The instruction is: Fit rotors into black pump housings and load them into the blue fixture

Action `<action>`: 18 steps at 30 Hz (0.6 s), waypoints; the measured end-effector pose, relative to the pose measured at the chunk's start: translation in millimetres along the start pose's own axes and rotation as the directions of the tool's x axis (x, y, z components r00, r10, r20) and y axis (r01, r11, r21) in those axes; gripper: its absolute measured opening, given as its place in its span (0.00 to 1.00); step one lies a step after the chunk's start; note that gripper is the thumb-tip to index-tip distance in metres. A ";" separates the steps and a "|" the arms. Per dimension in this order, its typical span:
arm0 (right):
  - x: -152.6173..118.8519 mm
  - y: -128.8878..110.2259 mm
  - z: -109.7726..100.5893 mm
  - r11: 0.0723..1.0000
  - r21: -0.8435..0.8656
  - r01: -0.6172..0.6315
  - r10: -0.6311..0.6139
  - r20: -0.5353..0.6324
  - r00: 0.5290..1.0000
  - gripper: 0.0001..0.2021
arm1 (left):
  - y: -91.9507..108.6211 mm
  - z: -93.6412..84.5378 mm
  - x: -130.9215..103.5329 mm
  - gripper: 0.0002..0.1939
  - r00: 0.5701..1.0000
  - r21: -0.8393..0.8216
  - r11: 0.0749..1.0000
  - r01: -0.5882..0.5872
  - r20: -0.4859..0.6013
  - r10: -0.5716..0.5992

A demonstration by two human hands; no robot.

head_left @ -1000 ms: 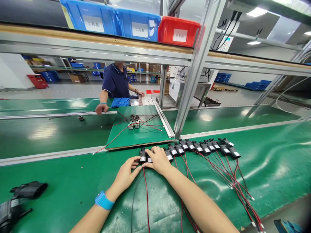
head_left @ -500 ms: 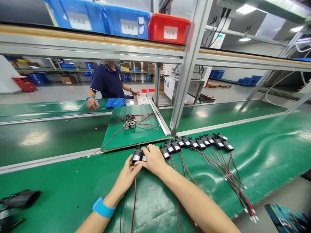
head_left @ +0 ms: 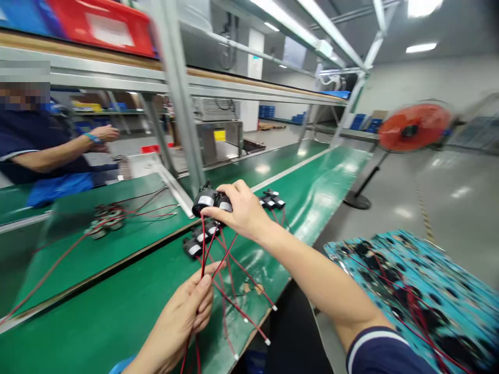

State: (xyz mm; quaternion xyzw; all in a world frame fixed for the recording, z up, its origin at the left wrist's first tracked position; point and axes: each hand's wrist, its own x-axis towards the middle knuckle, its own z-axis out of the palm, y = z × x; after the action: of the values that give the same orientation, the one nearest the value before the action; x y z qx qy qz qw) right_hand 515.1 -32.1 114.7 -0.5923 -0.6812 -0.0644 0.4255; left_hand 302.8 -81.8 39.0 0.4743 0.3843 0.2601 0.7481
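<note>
My right hand [head_left: 245, 210] is closed round two black plastic housings with white labels, the nearer one [head_left: 204, 201] and another [head_left: 224, 203], held above the green bench. Red and black wires [head_left: 203, 244] hang from them. Lower down, my left hand [head_left: 191, 304] is closed round these wires. Beneath the lifted pair lie several similar black housings [head_left: 194, 246], their red leads trailing toward the bench's near edge. Further right, more housings [head_left: 270, 201] rest on the bench, partly hidden by my right hand.
A teal tray [head_left: 393, 241] with round holes, black parts and red wires is at lower right. A raised green board [head_left: 128, 241] bears several small metal motors [head_left: 102, 222]. A metal post [head_left: 183, 98], a red fan [head_left: 413, 127] and a co-worker [head_left: 42, 140] are beyond.
My view has swung right, bringing in the tray and fan. My right hand has lifted two housings off the bench. My left hand has moved from the housings to their wires.
</note>
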 end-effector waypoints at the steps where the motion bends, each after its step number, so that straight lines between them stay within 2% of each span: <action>1: -6.3 22.5 -23.8 0.998 -0.045 -0.051 0.050 -0.012 0.999 0.31 | -3.0 7.4 1.7 0.34 0.999 0.069 0.997 0.022 0.026 -0.024; 4: -42.9 96.9 -103.9 0.956 -0.187 -0.226 0.221 -0.049 0.974 0.30 | -11.3 38.1 13.8 0.32 0.989 0.294 0.955 0.047 0.120 -0.086; 6: -81.3 142.9 -159.7 0.889 -0.264 -0.376 0.366 -0.088 0.927 0.28 | -18.8 68.3 27.7 0.29 0.969 0.412 0.911 0.005 0.223 -0.106; 8: -126.3 180.9 -210.8 0.785 -0.297 -0.544 0.531 -0.129 0.837 0.26 | -31.4 106.2 44.3 0.27 0.925 0.469 0.882 -0.057 0.357 -0.130; 10: -172.2 211.7 -252.8 0.674 -0.301 -0.675 0.666 -0.149 0.731 0.25 | -49.9 149.6 61.9 0.26 0.849 0.467 0.878 -0.105 0.502 -0.165; 12: -214.7 238.3 -283.7 0.582 -0.294 -0.758 0.755 -0.153 0.638 0.25 | -72.3 194.6 79.0 0.25 0.753 0.429 0.898 -0.099 0.622 -0.215; 15: -266.0 276.3 -309.6 0.447 -0.257 -0.857 0.859 -0.145 0.491 0.27 | -105.2 257.5 102.6 0.26 0.635 0.373 0.927 0.045 0.705 -0.315; 17: -289.8 301.8 -314.9 0.345 -0.212 -0.914 0.917 -0.129 0.376 0.29 | -123.6 292.3 117.3 0.28 0.594 0.351 0.923 0.158 0.712 -0.373; 18: -298.6 314.6 -314.6 0.296 -0.188 -0.936 0.940 -0.118 0.321 0.29 | -131.7 307.1 124.7 0.28 0.587 0.346 0.917 0.200 0.707 -0.395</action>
State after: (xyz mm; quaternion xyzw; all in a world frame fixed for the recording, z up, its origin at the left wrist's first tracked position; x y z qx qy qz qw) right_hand 925.6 -351.6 -14.1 -0.9216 -0.1993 0.1247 0.3089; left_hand 629.3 -199.0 -43.5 0.5503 0.1335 -0.1408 0.8121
